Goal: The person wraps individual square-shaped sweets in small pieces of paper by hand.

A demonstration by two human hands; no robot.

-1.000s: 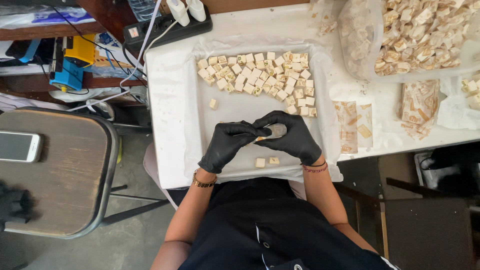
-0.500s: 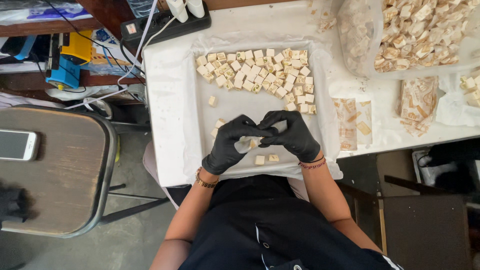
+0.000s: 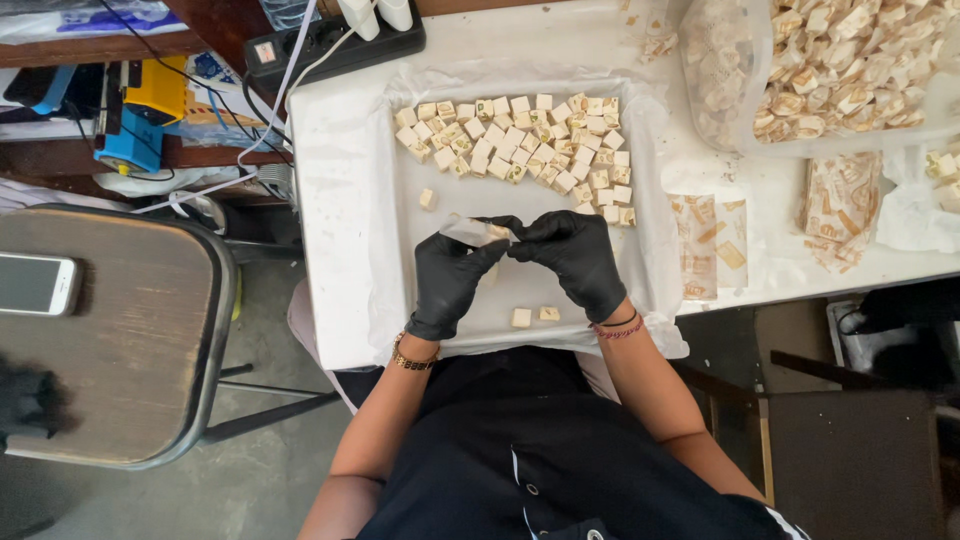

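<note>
A small pale candy cube (image 3: 497,232) is being pinched between the left hand (image 3: 450,280) and the right hand (image 3: 578,258), both black-gloved and brought together over the lined tray (image 3: 350,200). A clear wrapper (image 3: 465,232) is being stretched around it, apparently for twisting shut. Unwrapped cubes (image 3: 520,150) are being kept within reach at the tray's far end.

Matt black rubbery gloves (image 3: 575,262) pinch a clear glossy wrapper (image 3: 466,232); the tray (image 3: 372,250) wears crinkled white paper; the stool (image 3: 100,360) has a worn wood seat
</note>
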